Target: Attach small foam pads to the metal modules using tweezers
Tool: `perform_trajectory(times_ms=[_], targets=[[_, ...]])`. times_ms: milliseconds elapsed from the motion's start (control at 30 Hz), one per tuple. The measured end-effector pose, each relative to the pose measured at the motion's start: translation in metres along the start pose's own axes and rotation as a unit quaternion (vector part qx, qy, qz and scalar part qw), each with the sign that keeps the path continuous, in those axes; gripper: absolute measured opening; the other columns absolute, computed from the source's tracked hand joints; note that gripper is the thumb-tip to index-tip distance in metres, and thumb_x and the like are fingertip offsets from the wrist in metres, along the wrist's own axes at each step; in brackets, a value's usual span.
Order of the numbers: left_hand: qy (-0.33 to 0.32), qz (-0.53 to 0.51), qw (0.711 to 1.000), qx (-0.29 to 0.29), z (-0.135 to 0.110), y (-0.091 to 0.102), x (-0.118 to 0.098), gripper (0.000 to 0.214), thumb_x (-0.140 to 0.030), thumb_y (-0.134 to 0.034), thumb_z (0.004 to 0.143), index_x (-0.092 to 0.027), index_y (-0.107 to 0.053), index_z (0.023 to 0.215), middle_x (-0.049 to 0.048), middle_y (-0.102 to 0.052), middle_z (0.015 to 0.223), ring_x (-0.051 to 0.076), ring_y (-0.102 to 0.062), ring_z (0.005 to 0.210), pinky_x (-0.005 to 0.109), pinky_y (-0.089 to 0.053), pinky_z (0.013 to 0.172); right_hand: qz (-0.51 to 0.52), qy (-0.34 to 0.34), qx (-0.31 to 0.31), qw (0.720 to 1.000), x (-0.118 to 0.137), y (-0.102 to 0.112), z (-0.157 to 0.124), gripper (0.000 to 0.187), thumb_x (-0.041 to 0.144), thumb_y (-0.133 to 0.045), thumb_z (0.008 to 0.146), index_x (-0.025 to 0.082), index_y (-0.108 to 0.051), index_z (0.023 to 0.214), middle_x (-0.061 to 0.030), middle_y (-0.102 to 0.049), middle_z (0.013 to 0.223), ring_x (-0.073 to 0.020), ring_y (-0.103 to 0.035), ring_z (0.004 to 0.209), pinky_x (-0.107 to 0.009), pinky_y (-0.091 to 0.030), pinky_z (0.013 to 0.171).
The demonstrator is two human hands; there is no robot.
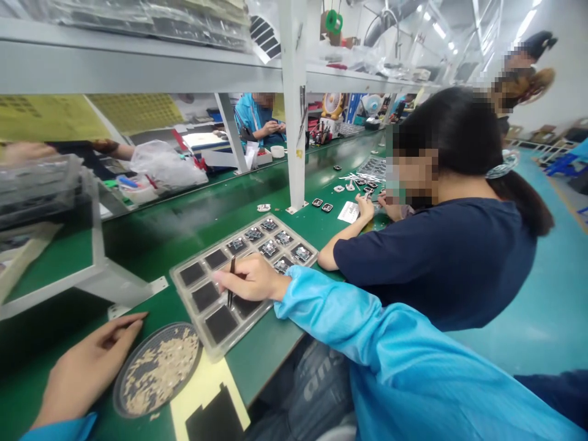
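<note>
My right hand (pixel 248 278) pinches black tweezers (pixel 231 283), their tips pointing down over the front compartments of a clear plastic tray (pixel 239 348). Black square pads line the tray's compartments. Small electronic assemblies (pixel 269 247) sit in several compartments at its far right, while the near left ones show bare black pads. On the green bench, left of a round dish (pixel 120 401), rests my left hand (pixel 89 364), fingers stretched forward and nothing visible in them. Many small beige pieces (pixel 160 370) lie scattered in the dish.
Yellow paper with a black sheet (pixel 215 418) lies at the bench's front edge. White metal posts (pixel 294 122) carry a shelf above. On the right, a co-worker in a dark shirt (pixel 436 263) handles small parts, close to my right sleeve.
</note>
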State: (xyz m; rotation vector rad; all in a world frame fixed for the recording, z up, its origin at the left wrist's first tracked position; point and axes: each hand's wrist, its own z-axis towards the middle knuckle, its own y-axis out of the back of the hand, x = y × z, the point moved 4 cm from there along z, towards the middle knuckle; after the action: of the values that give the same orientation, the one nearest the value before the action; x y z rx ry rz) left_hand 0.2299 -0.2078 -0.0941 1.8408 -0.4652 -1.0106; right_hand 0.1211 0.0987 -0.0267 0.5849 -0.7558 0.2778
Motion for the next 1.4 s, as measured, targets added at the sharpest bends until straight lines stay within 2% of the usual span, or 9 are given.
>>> perform_trajectory(times_ms=[200, 367, 733, 1033, 1267, 1400], targets=[[-0.011, -0.006, 1.0, -0.003, 0.001, -0.003, 0.003, 0.056, -0.068, -0.044, 0.08, -0.035, -0.07, 0.117, -0.0051, -0.074, 0.099, 0.025, -0.069, 0.095, 0.033, -0.049, 0.081, 0.003, 0.003, 0.007, 1.0, 0.001, -0.002, -0.001, 0.044, 0.041, -0.054, 0.102, 0.013, -0.074, 0.075, -0.0017, -0.073, 0.077, -0.0072, -0.067, 0.073, -0.017, -0.047, 0.073], [-0.045, -0.018, 0.999, -0.024, -0.003, -0.006, 0.0, 0.051, -0.064, -0.049, 0.081, -0.033, -0.07, 0.115, -0.0051, -0.07, 0.082, 0.022, -0.066, 0.08, 0.03, -0.046, 0.073, 0.022, 0.009, 0.004, 1.0, 0.0, -0.003, -0.003, 0.042, 0.04, -0.055, 0.102, 0.013, -0.073, 0.076, -0.0017, -0.073, 0.077, -0.007, -0.066, 0.071, -0.018, -0.048, 0.073], [-0.053, -0.023, 0.998, -0.031, -0.004, -0.009, 0.006, 0.046, -0.058, -0.052, 0.085, -0.033, -0.069, 0.119, -0.0064, -0.067, 0.081, 0.019, -0.064, 0.081, 0.026, -0.044, 0.072, 0.033, -0.007, -0.004, 0.999, -0.004, -0.003, -0.005, 0.041, 0.039, -0.057, 0.101, 0.014, -0.074, 0.074, -0.0015, -0.072, 0.073, -0.0067, -0.066, 0.068, -0.017, -0.047, 0.07], [-0.135, -0.082, 0.985, -0.068, -0.013, -0.013, 0.0, 0.047, -0.051, -0.055, 0.087, -0.017, -0.074, 0.114, 0.0038, -0.067, 0.078, 0.019, -0.06, 0.071, 0.03, -0.041, 0.068, 0.018, -0.004, -0.001, 1.0, -0.001, -0.003, -0.008, 0.047, 0.042, -0.05, 0.104, 0.014, -0.073, 0.074, -0.0032, -0.073, 0.075, -0.0091, -0.068, 0.07, -0.02, -0.052, 0.073], [-0.139, -0.089, 0.982, -0.095, -0.014, -0.02, 0.004, 0.034, -0.04, -0.058, 0.09, -0.022, -0.077, 0.111, 0.0015, -0.069, 0.079, 0.014, -0.058, 0.069, 0.027, -0.041, 0.067, 0.038, 0.001, -0.017, 0.999, 0.001, -0.001, -0.009, 0.043, 0.038, -0.054, 0.102, 0.017, -0.072, 0.07, -0.0013, -0.063, 0.057, -0.0105, -0.061, 0.056, -0.023, -0.048, 0.061], [-0.145, -0.093, 0.98, -0.101, -0.017, -0.02, 0.004, 0.031, -0.036, -0.06, 0.09, -0.022, -0.078, 0.11, 0.0013, -0.068, 0.076, 0.015, -0.059, 0.069, 0.026, -0.041, 0.067, 0.028, 0.002, -0.014, 1.0, 0.001, -0.001, -0.011, 0.042, 0.04, -0.055, 0.101, 0.018, -0.072, 0.069, -0.0012, -0.062, 0.054, -0.0113, -0.06, 0.053, -0.024, -0.047, 0.058]])
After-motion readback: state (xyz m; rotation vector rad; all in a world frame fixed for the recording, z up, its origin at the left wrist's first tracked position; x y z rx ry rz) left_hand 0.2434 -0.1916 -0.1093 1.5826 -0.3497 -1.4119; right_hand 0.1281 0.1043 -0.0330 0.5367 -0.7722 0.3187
